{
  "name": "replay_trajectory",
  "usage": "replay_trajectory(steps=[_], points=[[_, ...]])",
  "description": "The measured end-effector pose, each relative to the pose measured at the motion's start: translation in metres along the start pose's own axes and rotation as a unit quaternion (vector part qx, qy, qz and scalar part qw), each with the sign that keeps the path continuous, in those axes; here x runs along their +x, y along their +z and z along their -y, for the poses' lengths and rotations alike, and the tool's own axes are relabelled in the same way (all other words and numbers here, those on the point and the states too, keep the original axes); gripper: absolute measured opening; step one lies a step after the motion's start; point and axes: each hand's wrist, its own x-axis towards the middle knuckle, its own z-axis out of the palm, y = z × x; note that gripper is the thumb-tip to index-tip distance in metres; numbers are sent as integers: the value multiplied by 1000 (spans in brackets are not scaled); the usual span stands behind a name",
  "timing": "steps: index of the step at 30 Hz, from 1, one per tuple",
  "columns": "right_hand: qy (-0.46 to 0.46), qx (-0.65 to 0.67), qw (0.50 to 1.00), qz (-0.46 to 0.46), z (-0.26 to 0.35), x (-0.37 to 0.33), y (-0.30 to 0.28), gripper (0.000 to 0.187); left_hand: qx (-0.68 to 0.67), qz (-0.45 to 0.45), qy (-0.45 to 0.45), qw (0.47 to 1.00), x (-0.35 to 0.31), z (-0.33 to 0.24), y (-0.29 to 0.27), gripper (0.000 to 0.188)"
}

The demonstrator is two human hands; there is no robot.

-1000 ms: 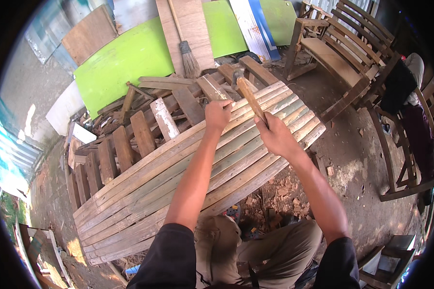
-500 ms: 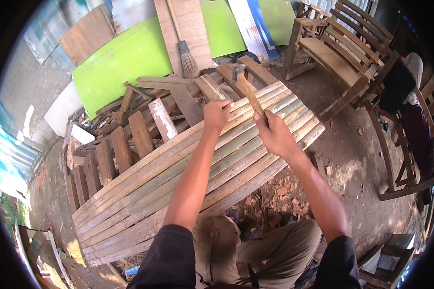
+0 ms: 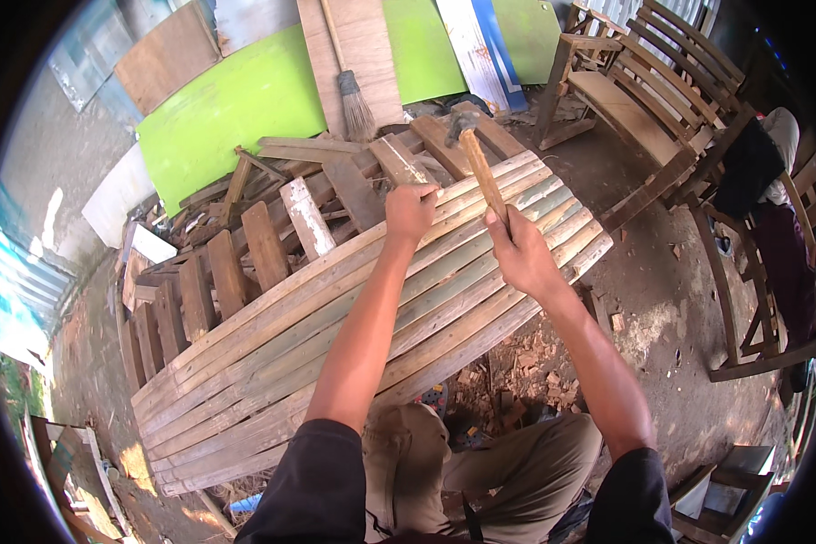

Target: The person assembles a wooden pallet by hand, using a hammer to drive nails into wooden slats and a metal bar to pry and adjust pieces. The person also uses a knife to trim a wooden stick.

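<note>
My right hand [image 3: 523,254] grips the wooden handle of a hammer [image 3: 483,174], its thumb laid along the handle. The dark metal head points away from me, raised over the far edge of a panel of long bamboo slats [image 3: 363,317]. Beside it, my left hand [image 3: 410,213] is closed at the panel's far edge, fingers pinched together; whatever they may hold is hidden or too small to make out. The slats lie side by side, pale brown with some greenish ones, slanting from lower left to upper right in front of my knees.
Short wooden boards [image 3: 265,247] stick out in a row beyond the panel. A broom [image 3: 354,104] leans against a plywood sheet beside a green panel [image 3: 236,109]. Wooden chairs [image 3: 639,109] stand at the right, a person's dark clothing [image 3: 780,263] near them. Wood chips [image 3: 517,372] litter the ground.
The hammer has swung slightly to the right, and my right hand has turned a little with it. My left hand stays in nearly the same place on the panel.
</note>
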Motion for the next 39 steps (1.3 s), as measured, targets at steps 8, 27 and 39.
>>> replay_trajectory(steps=[8,27,39], points=[[7,-27,998,57,0,-1,-2,47,-10,-16,-8,1000,-2,-1,2,19],[22,-3,1000,-2,-2,-11,6,46,4,-3,-10,1000,-1,-1,4,19],[-14,-29,999,-19,13,-10,-6,47,-7,-7,-19,1000,0,0,6,18]])
